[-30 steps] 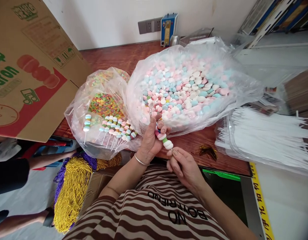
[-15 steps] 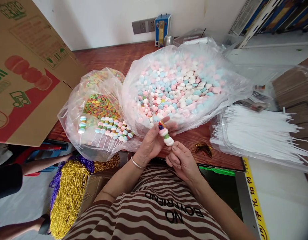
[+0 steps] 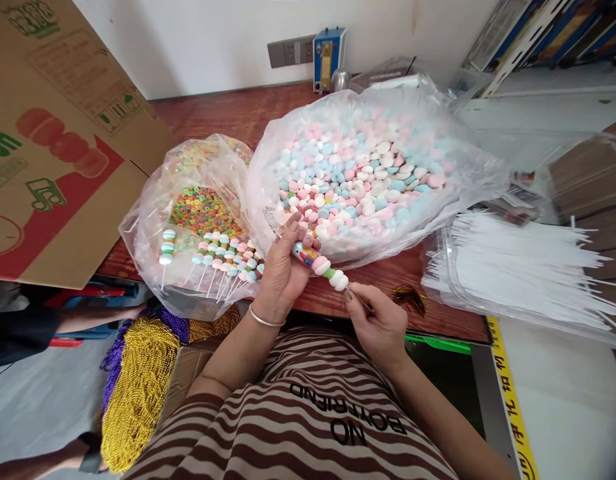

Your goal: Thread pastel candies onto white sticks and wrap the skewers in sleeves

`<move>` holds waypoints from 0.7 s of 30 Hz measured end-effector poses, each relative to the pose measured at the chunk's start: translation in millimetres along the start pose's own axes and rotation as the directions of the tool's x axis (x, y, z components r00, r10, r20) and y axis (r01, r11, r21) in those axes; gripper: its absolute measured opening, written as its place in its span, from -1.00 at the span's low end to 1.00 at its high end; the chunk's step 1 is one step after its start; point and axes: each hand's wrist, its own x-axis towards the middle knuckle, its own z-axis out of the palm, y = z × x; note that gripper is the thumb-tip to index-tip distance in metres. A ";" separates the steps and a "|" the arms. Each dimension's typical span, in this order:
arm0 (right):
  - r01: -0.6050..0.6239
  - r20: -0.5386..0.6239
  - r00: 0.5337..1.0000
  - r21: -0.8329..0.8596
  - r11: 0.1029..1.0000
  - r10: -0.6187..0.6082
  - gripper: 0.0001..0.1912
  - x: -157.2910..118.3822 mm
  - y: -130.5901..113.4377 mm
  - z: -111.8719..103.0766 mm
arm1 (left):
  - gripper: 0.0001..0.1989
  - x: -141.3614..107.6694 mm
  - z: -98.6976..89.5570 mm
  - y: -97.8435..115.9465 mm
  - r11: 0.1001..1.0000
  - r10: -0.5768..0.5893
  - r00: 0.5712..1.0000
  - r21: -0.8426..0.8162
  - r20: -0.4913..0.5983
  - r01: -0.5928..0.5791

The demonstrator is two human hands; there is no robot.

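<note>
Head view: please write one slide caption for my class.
Both hands hold a colourful skewer near a plastic bag of pastel pieces.

The left hand (image 3: 287,267), a bangle (image 3: 265,319) at its wrist, holds the printed end of a slanting skewer (image 3: 331,273) with pink, green and white pieces; the right hand (image 3: 381,323) pinches the other end, just past the white pieces. Beyond them on the table (image 3: 203,110), a large clear bag (image 3: 471,177) spreads open around pink, white and blue candies (image 3: 368,177). Left of it, a smaller bag (image 3: 138,230) holds colourful rings (image 3: 203,207), with a row of skewers across its front and one skewer set apart. White sticks (image 3: 513,267) lie at right, gold ties (image 3: 411,300) near the right hand. A carton (image 3: 63,80) stands at left.
</note>
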 end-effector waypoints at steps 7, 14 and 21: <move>0.158 0.090 0.985 -0.185 0.970 -0.144 -0.87 -1.9 6.9 -5.0 | -0.76 -2.6 3.5 -11.5 0.997 -0.064 0.995 -0.058 -0.076 0.060; -0.730 0.626 0.683 0.566 0.383 0.376 -0.64 1.8 -21.0 1.8 | -0.67 -2.9 -2.6 -15.4 0.993 -0.088 0.989 -0.073 0.118 0.097; 0.149 0.069 0.987 -0.068 0.986 -0.145 -0.84 -1.0 -7.3 7.2 | -0.70 -4.7 3.2 -18.6 0.992 -0.116 0.992 -0.038 0.044 0.118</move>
